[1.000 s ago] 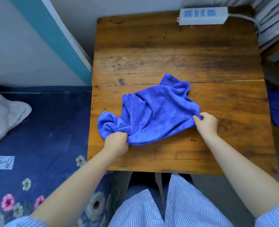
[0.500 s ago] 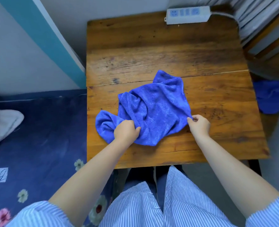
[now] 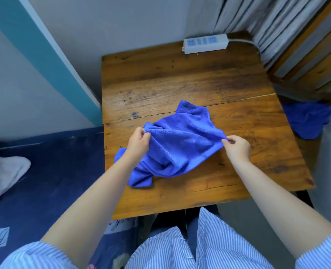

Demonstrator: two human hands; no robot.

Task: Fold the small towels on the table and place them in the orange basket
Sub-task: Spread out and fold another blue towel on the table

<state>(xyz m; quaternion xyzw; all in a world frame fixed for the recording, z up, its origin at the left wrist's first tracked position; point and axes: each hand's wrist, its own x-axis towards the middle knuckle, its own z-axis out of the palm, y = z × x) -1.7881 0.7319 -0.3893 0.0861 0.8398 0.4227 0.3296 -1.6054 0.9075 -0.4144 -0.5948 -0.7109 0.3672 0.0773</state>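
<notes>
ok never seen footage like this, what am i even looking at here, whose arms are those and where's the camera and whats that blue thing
There is no machine here: the camera is worn on a person's head and looks forward and down, so the two bare arms reaching in from the bottom are that person's own. There is only this one view.

In front of them is a small wooden table. On it lies a crumpled blue towel, the thing to be folded. The left hand pinches one edge of it and the right hand pinches the opposite edge, lifting that stretch of cloth while the rest sags on the wood.

At the table's far edge sits a white power strip. Off the table's right side lies another heap of blue cloth. No orange basket shows in this picture.
</notes>
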